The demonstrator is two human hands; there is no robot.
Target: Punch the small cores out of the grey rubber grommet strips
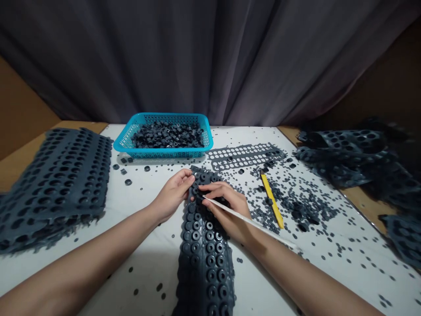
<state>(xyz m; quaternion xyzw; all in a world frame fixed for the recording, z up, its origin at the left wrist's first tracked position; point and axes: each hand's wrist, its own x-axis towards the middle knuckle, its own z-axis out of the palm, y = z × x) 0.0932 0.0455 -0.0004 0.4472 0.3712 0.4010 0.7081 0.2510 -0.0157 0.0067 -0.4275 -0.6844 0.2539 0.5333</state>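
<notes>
A long dark rubber sheet (205, 259) with rows of moulded rings runs from the near edge to mid-table. My left hand (176, 191) pinches the left side of its far end between thumb and fingers. In my right hand (230, 204) is a thin white stick (243, 217), slanting back over the forearm. Its tip is close to the rings near my left fingertips; whether it touches them I cannot tell. The right fingers rest over the sheet and hide some of the rings.
A blue basket (164, 152) of small black rubber pieces stands at the back. Punched sheets (66, 175) are stacked at left, with more rubber sheets (355, 149) at right. A perforated strip (246, 154), a yellow cutter (272, 199) and scattered black discs (315, 210) lie right of centre.
</notes>
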